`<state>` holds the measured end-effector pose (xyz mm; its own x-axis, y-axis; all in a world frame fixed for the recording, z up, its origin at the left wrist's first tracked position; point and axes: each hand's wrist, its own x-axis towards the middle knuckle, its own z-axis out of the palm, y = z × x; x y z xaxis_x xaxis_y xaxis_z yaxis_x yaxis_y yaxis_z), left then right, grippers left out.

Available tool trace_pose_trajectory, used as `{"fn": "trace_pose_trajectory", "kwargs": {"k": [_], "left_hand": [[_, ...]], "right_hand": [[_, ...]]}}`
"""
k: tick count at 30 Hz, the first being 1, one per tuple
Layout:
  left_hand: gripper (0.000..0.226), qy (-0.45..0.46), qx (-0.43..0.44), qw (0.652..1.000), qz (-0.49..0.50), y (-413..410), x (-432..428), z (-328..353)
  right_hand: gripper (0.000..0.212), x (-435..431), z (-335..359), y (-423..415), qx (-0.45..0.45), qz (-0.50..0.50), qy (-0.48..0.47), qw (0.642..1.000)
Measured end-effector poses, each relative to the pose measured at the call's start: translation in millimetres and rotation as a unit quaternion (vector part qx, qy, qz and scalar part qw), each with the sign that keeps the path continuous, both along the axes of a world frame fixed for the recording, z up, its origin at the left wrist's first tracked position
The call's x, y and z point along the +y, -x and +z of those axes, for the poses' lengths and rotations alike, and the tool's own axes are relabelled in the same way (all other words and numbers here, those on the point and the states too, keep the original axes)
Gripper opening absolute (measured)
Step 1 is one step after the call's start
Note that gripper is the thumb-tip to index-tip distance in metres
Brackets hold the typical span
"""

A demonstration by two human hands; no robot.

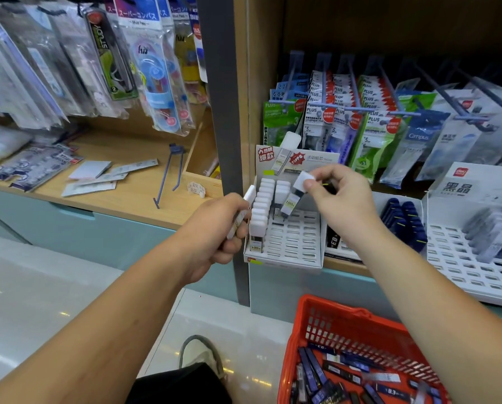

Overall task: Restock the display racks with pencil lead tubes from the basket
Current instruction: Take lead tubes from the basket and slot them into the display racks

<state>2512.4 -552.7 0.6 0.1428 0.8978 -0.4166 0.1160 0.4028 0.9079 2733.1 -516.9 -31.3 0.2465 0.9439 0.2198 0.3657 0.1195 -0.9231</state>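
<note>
My right hand pinches a white-capped tube near its top. It's tilted, with its tip down over the second column of the rack at the shelf's front edge. My left hand is curled round a spare tube, just beside the rack's left edge. The red basket sits on the floor below, dark tubes loose inside.

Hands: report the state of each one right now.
Left hand: closed, gripping a white-capped lead tube.
Right hand: closed, pinching a second lead tube by its cap, above the display rack.
</note>
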Motion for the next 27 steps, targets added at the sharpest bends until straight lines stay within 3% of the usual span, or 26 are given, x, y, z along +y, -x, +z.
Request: {"fn": "trace_pose_trajectory", "kwargs": {"k": [4, 13, 19, 23, 27], "left_hand": [[0.021, -0.039, 0.0, 0.999, -0.03, -0.2, -2.7, -1.8], [0.031, -0.114, 0.144, 0.983, -0.032, 3.7, -5.4, -4.0], [0.024, -0.13, 0.132, 0.98, -0.071, -0.4, -3.4, -7.5], [0.013, -0.115, 0.132, 0.976, -0.129, 0.4, -3.5, -12.1], [0.015, -0.112, 0.127, 0.977, -0.129, 1.5, -4.2, -9.3]], "right_hand": [[0.02, -0.4, -19.2, 6.4, -0.077, 0.029, -0.003, 0.997], [0.006, 3.4, -25.5, 10.0, -0.07, 0.049, -0.003, 0.996], [0.014, 0.5, -23.2, 20.7, -0.075, 0.061, -0.002, 0.995], [0.004, 1.7, -30.0, 21.7, -0.13, 0.038, 0.002, 0.991], [0.027, -0.9, -29.0, 19.3, -0.211, 0.014, -0.004, 0.977]]}}
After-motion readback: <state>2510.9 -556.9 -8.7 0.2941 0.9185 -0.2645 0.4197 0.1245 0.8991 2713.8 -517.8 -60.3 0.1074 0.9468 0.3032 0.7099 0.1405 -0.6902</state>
